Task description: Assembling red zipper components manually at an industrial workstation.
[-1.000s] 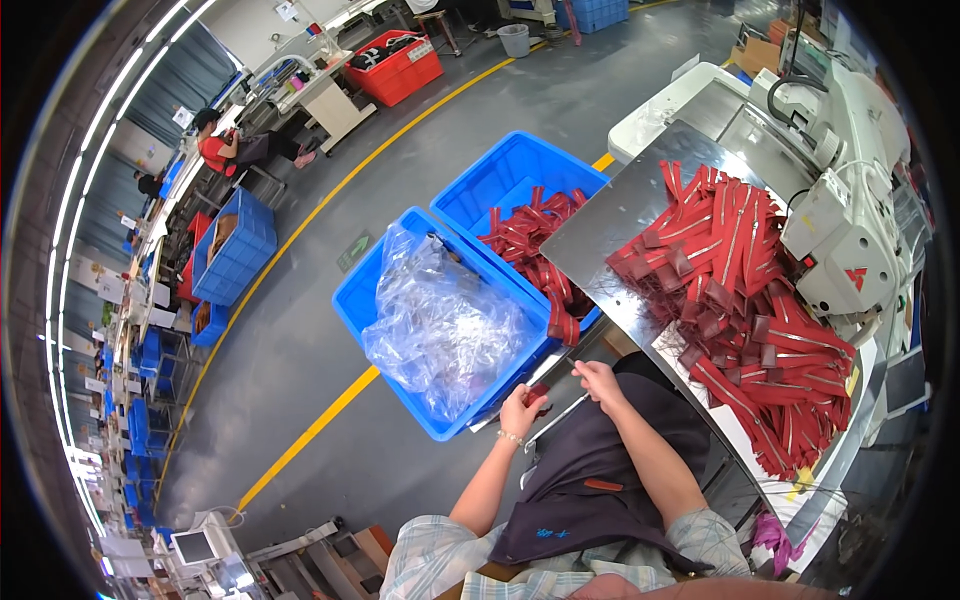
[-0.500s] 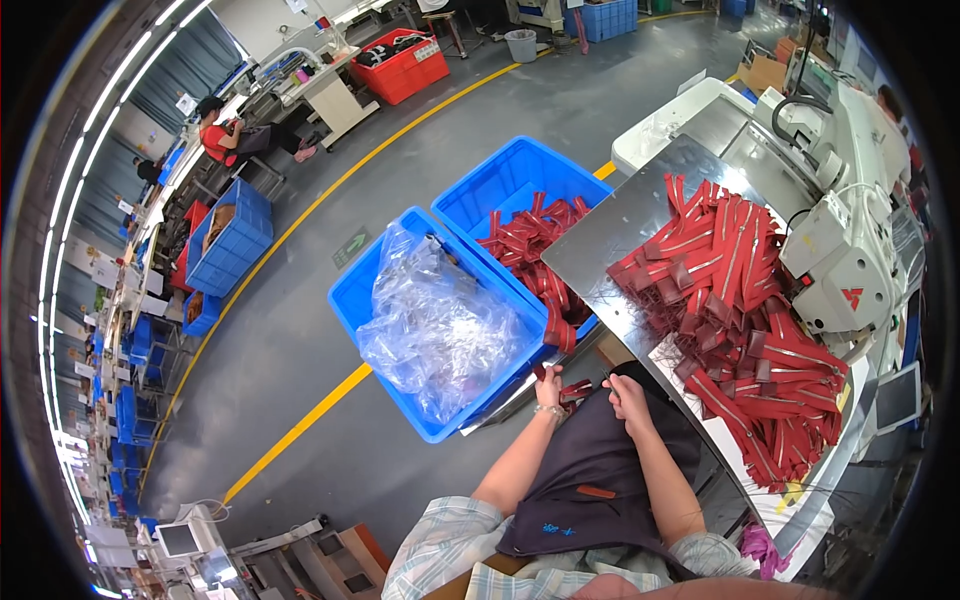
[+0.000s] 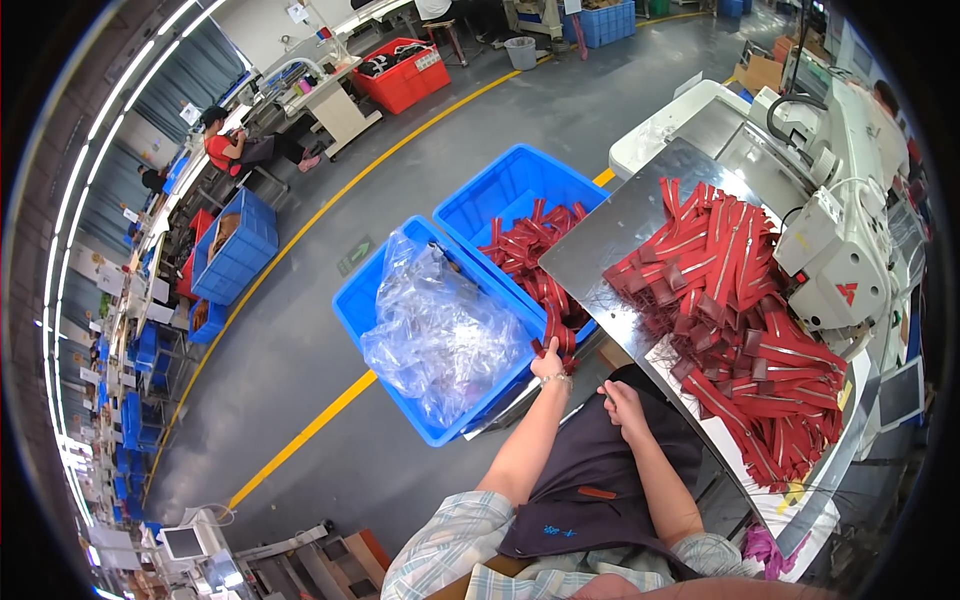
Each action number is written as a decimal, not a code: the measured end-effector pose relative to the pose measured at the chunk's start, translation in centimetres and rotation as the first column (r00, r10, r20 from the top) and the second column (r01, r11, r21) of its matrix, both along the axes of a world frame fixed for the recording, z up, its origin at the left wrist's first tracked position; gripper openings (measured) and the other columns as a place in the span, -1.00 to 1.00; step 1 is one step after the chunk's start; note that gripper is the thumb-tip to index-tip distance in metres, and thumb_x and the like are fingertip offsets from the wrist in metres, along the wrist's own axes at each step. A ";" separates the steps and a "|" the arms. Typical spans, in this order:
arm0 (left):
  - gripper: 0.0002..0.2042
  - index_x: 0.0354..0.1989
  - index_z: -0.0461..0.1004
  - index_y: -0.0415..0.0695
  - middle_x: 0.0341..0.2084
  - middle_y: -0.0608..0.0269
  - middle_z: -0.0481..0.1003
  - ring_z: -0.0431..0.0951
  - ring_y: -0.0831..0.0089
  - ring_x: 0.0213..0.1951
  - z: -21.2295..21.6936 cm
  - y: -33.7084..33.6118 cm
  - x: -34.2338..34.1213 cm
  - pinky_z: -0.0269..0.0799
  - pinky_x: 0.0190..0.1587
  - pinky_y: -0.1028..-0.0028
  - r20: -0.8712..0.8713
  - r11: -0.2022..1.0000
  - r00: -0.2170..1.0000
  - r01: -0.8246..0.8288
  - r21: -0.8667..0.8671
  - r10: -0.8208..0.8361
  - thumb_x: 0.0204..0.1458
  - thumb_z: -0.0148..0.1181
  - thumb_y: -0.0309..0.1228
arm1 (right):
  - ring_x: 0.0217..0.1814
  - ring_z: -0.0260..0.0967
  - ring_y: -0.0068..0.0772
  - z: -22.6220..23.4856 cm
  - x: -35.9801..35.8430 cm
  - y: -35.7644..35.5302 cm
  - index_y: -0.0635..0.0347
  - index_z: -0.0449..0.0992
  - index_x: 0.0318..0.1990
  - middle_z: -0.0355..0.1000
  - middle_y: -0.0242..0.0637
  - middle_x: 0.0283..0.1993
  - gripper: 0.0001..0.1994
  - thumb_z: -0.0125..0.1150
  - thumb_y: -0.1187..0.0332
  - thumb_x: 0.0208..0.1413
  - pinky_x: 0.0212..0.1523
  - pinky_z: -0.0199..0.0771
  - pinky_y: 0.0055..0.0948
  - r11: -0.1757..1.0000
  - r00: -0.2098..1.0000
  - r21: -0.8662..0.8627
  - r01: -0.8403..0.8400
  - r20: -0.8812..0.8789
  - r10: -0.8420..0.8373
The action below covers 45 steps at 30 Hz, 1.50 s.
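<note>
My left hand is at the near right corner of the blue bins, its fingers closed on a red zipper that hangs by the bin edge. In front of the dark apron, my right hand is closed, the fingertips pinched together. Whatever it may hold is too small to make out. To the right, a big pile of red zippers with metallic teeth and loose dark threads covers much of the steel tabletop. More red zippers lie inside the far blue bin.
A nearer blue bin holds crumpled clear plastic bags. A white sewing machine stands behind the pile at the right. Yellow lines cross the grey floor. A seated person is at a bench far left, near a red bin.
My left hand has moved up and away from my body to the bin corner, and the zipper has gone with it. My right hand has dropped slightly and stays closed.
</note>
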State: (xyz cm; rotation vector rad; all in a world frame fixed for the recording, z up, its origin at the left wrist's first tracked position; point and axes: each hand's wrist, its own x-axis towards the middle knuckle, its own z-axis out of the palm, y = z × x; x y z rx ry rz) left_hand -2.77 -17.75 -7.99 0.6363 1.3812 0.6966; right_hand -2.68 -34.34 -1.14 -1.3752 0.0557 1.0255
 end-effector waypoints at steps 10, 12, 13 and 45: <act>-0.77 -0.64 0.36 -0.20 -0.71 0.44 0.31 0.21 0.66 -0.61 2.1 3.6 -4.9 0.16 -0.54 0.57 -0.075 0.777 0.991 0.137 0.614 -0.115 -0.14 0.23 -0.34 | -0.81 -0.19 -0.84 0.3 0.1 0.7 0.15 0.38 -0.36 0.08 -0.58 -0.71 -0.75 -0.06 0.16 0.11 -0.80 -0.32 -0.72 1.000 0.999 -0.001 -0.017 0.030 0.017; -0.79 -0.61 0.37 -0.17 -0.68 0.45 0.32 0.22 0.66 -0.59 1.9 5.7 -6.1 0.17 -0.52 0.58 -0.028 0.813 0.994 0.104 0.573 -0.108 -0.13 0.23 -0.33 | -0.81 -0.20 -0.84 0.8 -0.2 1.8 0.14 0.39 -0.35 0.08 -0.58 -0.70 -0.75 -0.07 0.16 0.11 -0.79 -0.31 -0.72 0.999 0.999 0.008 -0.034 0.036 0.034; -0.80 -0.59 0.39 -0.18 -0.66 0.45 0.33 0.23 0.66 -0.58 1.5 7.0 -6.8 0.17 -0.50 0.59 0.029 0.849 0.995 0.065 0.524 -0.094 -0.13 0.23 -0.33 | -0.81 -0.20 -0.84 1.2 -0.4 2.5 0.14 0.38 -0.34 0.08 -0.58 -0.69 -0.76 -0.08 0.17 0.11 -0.79 -0.31 -0.72 0.998 0.998 0.011 -0.055 0.030 0.054; -0.73 -0.28 0.36 -0.21 -0.89 0.49 0.10 0.04 0.67 -0.84 -0.2 -1.1 -7.3 -0.11 -0.78 0.62 0.273 0.874 0.850 0.482 -0.058 -0.450 0.10 -0.16 -0.26 | -0.83 -0.19 -0.82 -1.6 1.3 2.9 0.11 0.38 -0.33 0.09 -0.58 -0.71 -0.79 -0.06 0.18 0.09 -0.82 -0.30 -0.72 0.998 0.998 -0.054 0.044 0.047 -0.041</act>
